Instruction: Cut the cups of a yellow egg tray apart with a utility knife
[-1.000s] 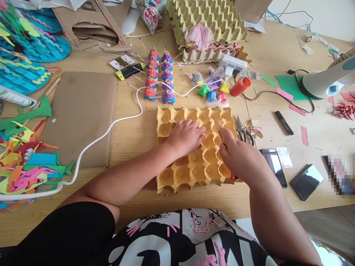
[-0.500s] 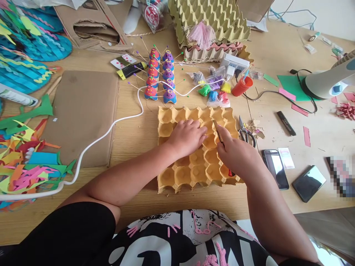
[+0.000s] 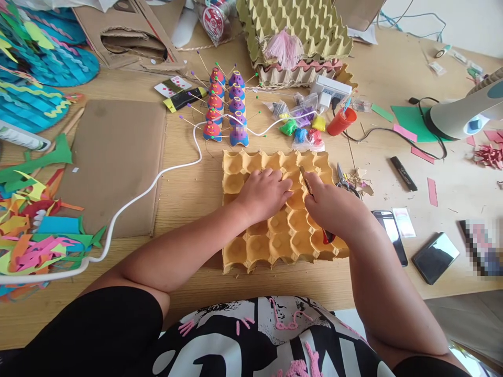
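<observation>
A yellow cardboard egg tray [image 3: 259,246] lies flat on the wooden table in front of me. My left hand [image 3: 264,195] presses down on its middle cups, fingers curled. My right hand [image 3: 334,209] grips a craft knife [image 3: 307,183] with a red handle end showing under the palm. Its thin blade rests on a ridge in the tray's upper right part, just right of my left fingertips.
Scissors [image 3: 346,181], two phones [image 3: 390,234] and a black marker [image 3: 403,174] lie right of the tray. Painted cup figures with pins [image 3: 223,112], small bags of coloured clay [image 3: 301,128], an orange cup [image 3: 340,122] and stacked egg trays [image 3: 294,31] stand behind. A white cable [image 3: 149,191] crosses left.
My right hand with the knife has slid away from me and slightly left along the tray. My left hand has stayed in place.
</observation>
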The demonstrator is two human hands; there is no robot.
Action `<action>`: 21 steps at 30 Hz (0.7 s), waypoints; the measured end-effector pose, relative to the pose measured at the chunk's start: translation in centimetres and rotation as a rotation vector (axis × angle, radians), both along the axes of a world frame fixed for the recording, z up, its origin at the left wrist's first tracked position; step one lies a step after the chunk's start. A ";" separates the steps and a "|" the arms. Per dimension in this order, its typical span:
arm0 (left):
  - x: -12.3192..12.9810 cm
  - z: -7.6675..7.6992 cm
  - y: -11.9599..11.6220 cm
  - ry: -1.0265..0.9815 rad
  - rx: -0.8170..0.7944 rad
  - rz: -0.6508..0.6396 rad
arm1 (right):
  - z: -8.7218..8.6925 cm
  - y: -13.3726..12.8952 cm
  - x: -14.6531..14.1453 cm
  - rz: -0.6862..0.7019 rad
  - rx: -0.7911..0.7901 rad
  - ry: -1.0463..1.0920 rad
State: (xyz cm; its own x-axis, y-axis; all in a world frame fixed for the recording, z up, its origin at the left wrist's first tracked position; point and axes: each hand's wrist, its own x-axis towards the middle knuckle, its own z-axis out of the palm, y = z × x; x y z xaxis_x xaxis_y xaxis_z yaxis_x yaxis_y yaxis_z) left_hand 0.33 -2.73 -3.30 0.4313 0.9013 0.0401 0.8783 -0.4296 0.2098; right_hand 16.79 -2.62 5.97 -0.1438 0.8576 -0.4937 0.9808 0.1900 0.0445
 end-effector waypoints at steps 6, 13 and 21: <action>0.0 0.0 0.0 0.000 -0.003 -0.006 | 0.1 0.0 0.2 -0.014 -0.022 0.011; 0.1 0.4 0.0 0.030 -0.037 0.000 | 1.2 2.0 1.0 0.023 -0.061 -0.025; 0.0 0.6 -0.1 0.008 -0.053 -0.005 | 2.9 3.8 0.6 0.060 -0.143 -0.083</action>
State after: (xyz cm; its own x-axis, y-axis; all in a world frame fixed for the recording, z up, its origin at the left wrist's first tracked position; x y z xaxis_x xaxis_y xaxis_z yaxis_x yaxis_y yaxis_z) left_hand 0.34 -2.79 -2.74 0.4357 0.9000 -0.0116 0.8780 -0.4222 0.2256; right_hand 17.36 1.16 8.86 -0.1459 0.7689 -0.6226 0.9616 0.2580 0.0933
